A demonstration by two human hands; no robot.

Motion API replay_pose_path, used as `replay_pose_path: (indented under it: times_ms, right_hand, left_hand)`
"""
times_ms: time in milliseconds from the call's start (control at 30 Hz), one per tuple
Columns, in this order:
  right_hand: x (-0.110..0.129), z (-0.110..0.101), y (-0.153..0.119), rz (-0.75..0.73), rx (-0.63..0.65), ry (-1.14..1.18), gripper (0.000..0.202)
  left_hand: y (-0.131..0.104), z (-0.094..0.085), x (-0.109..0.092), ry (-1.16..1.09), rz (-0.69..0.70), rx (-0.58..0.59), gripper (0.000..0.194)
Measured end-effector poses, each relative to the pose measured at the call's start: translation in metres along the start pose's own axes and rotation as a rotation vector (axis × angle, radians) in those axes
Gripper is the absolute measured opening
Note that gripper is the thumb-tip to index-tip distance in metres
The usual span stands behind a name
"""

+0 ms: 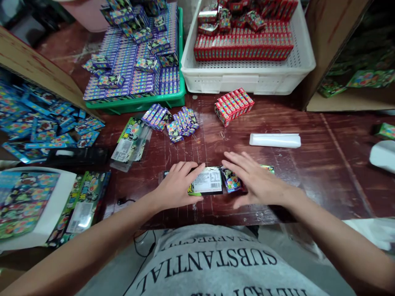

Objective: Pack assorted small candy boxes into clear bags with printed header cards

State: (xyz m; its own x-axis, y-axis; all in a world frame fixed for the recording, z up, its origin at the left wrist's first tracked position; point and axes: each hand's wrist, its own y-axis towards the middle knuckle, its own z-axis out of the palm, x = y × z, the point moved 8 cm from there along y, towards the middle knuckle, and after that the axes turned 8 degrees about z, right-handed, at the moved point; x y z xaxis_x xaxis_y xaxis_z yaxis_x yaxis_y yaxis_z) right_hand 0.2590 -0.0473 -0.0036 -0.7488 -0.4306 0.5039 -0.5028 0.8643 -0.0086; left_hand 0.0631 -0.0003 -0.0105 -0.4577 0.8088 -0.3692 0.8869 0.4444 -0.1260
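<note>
A flat printed packet [207, 181] with a white barcode label lies across the table in front of me. My left hand [177, 185] grips its left part, the index finger along the far edge and the thumb along the near edge. Small purple printed boxes [231, 181] sit against the label's right side. Over them arches my right hand [254, 181], open, its fingers and thumb apart; its palm hides part of the boxes. A green-yellow printed end [270, 169] shows beyond that hand.
Purple boxes fill a green tray [182, 82]; red boxes stand in a white basket [248, 82]. On the table are loose purple boxes [183, 123], a red box group [234, 106], printed packets [131, 142] and a white roll [274, 140]. Cartons with blue boxes [49, 119] flank the left.
</note>
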Motion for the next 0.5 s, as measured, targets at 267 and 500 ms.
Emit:
replay_pose_path:
  times_ms: [267,500]
  right_hand:
    - [-0.028,-0.009,-0.012,0.012,-0.059,0.087,0.062]
    - [-0.027,-0.010,-0.014,-0.074,-0.055,0.155,0.062]
  left_hand:
    - [0.004,0.002,-0.003,0.004,-0.062,-0.016,0.099]
    - [0.003,0.004,-0.007,-0.011,-0.081,-0.010,0.100]
